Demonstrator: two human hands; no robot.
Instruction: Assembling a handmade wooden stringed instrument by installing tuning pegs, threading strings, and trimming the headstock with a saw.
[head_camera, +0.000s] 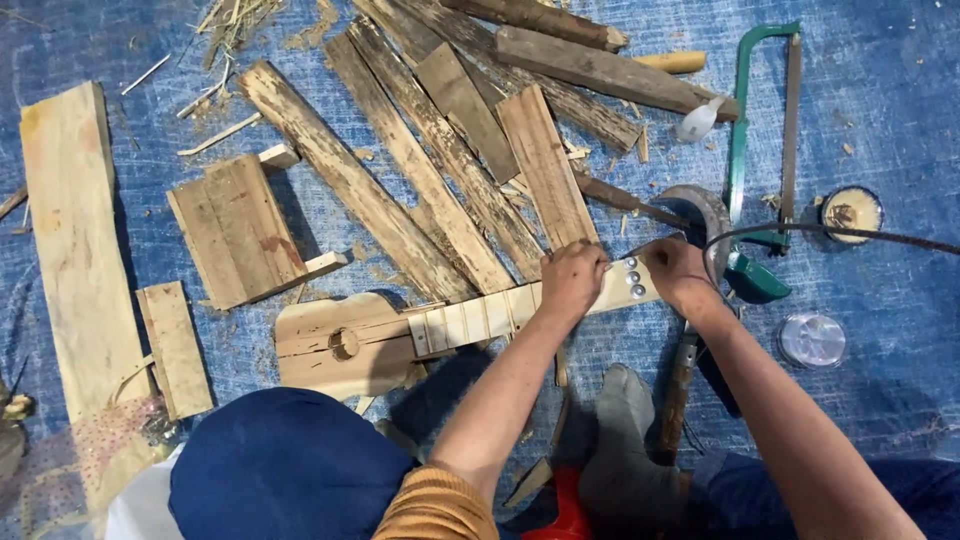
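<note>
A person is sitting on a blue mat (900, 90), looking down at a small wooden guitar (400, 335) that is lying flat in front of them, body to the left and neck running right. The left hand (572, 280) is pressing down on the neck near the headstock, fingers curled and bunched together over the wood. The right hand (676, 268) is resting at the headstock end, just beside a cluster of small metal pegs (633, 277); its fingers are curled at the edge of the wood, but whether they are pinching anything cannot be told.

Rough planks (420, 170) are lying fanned out on the mat just beyond the guitar. A long pale board (75, 250) is lying at the far left, with shorter offcuts (235, 230) near it. A green hacksaw (760, 150) is lying to the right of the hands, and a curved blade (705, 215) is lying just beside the right hand. A small round tin (852, 210) and a clear lid (812, 340) are sitting further right, well apart from the guitar. A grey-socked foot (625, 450) is resting below the hands.
</note>
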